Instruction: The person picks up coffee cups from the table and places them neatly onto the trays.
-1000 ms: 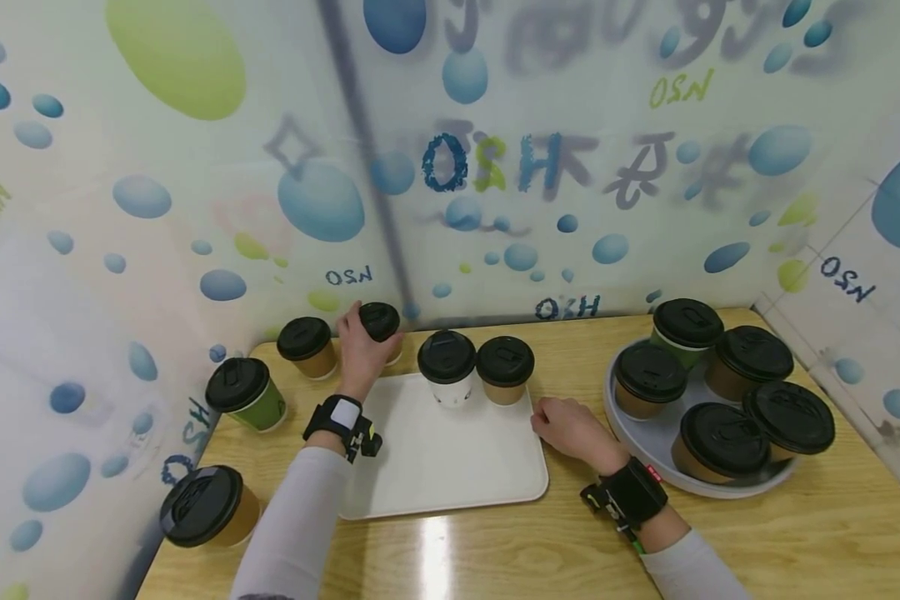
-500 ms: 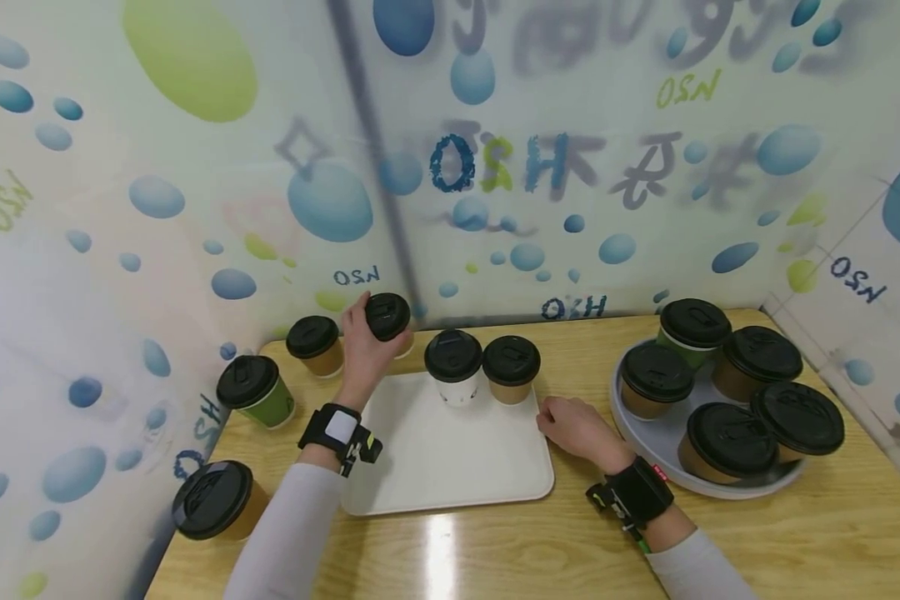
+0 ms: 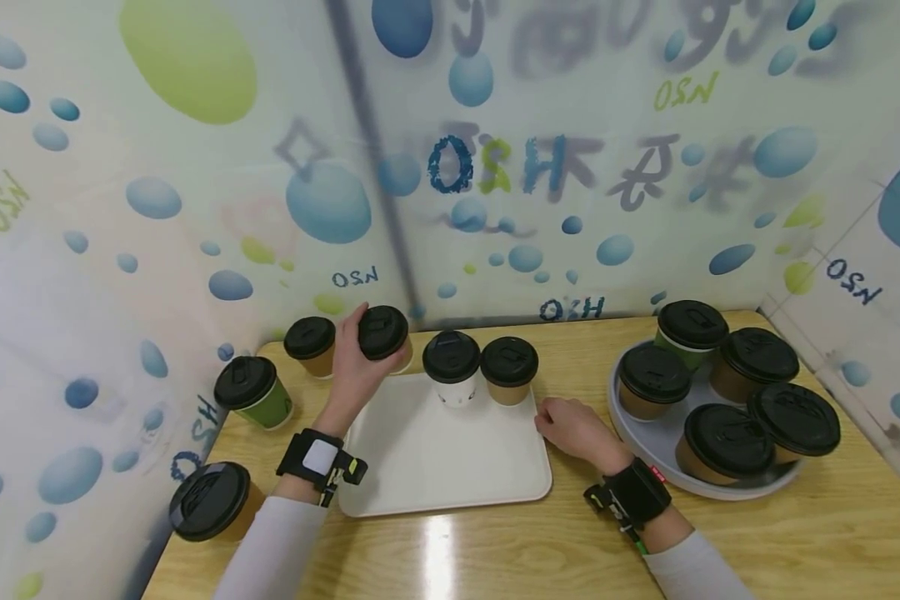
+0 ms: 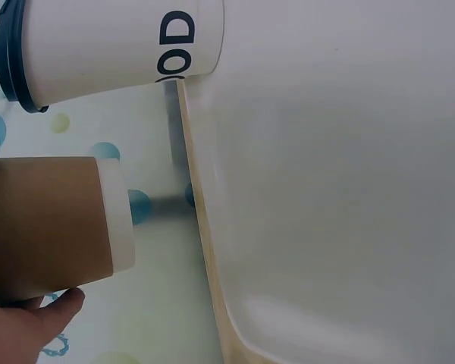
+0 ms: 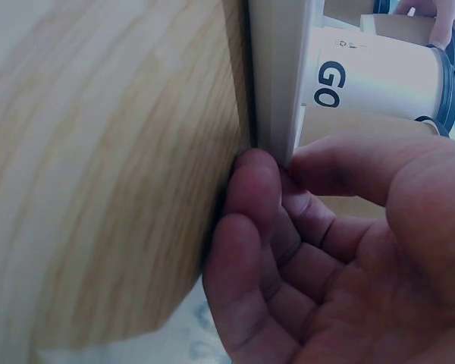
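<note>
My left hand [image 3: 352,371] grips a brown paper coffee cup with a black lid [image 3: 382,331], near the back left corner of the white tray [image 3: 442,458]. In the left wrist view, that paper cup [image 4: 49,224] hangs raised, fingers around its sleeve and its pale base facing the tray. A white cup [image 3: 453,387] and a brown cup [image 3: 506,387], both black-lidded, stand side by side at the tray's back. My right hand [image 3: 576,429] is at the tray's right edge; in the right wrist view its thumb and curled fingers [image 5: 255,186] pinch the rim [image 5: 277,83].
Left of the tray stand a brown cup [image 3: 318,358], a green cup [image 3: 266,408] and a larger brown cup [image 3: 243,508]. On the right, a round grey tray [image 3: 645,454] bears several lidded cups. A patterned wall [image 3: 495,250] closes off the table's back.
The left hand has lifted the brown cup, then brought it slightly toward the person and the tray's back left corner. The right hand stays at the tray's edge.
</note>
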A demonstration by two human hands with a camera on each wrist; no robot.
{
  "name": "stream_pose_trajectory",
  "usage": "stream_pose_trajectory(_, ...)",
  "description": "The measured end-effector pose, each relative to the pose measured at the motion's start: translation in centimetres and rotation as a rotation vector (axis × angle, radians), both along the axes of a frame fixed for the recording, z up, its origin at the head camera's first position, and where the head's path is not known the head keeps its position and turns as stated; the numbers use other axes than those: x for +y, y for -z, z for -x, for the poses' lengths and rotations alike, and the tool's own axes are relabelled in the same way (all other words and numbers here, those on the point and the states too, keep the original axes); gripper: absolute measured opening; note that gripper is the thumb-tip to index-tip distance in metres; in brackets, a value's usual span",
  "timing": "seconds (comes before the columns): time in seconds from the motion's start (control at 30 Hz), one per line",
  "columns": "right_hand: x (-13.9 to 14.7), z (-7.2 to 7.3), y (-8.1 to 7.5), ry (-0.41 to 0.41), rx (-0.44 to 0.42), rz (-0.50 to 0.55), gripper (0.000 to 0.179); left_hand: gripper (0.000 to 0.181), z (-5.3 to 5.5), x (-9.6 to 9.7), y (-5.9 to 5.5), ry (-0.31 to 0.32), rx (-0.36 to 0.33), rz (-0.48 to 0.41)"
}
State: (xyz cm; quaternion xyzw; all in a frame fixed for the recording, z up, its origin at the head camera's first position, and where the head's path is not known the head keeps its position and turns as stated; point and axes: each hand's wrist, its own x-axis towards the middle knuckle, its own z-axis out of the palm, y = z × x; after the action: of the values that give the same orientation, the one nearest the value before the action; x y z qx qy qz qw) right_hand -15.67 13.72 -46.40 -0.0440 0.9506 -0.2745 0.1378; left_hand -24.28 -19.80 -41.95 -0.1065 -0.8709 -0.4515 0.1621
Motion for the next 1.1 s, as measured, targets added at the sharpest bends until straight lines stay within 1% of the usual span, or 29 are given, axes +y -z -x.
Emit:
stream_pose_trajectory(0.17,0.0,0.0,-0.1,0.005,-0.008,-0.001,0.012,0.098,-0.8,-0.8,0.1,0.056,0.003,0.01)
stream_pose_trajectory(0.27,0.1,0.1,-0.1,0.003,-0.01,0.0,0.012,0.099,-1.1,-1.1,0.4,0.085,-0.025,0.007)
stream_pose_trajectory(0.4,0.1,0.1,-0.1,0.0,-0.008,0.004,0.012,0.098,-1.5,-1.4,0.7,0.105,-0.071,0.008)
stream_pose_trajectory(0.5,0.1,0.0,-0.1,-0.005,0.0,0.005,0.012,0.097,-1.7,-1.5,0.9,0.131,-0.073,0.026)
stream_pose_trajectory(0.63,0.1,-0.1,-0.2,-0.007,0.005,0.004,0.012,0.096,-1.8,-1.7,1.1,0.192,-0.056,0.067)
stream_pose_trajectory(0.73,0.1,-0.1,-0.1,-0.004,0.002,0.003,0.012,0.095,-1.9,-1.9,1.2,0.23,-0.058,0.081)
stream_pose_trajectory(0.9,0.0,-0.1,-0.2,-0.002,-0.01,0.006,0.012,0.095,-1.9,-2.2,1.3,0.254,-0.076,0.08)
stream_pose_trajectory(1.1,0.0,-0.1,-0.1,0.0,-0.017,0.01,0.013,0.097,-1.8,-2.5,2.0,0.281,-0.125,0.122)
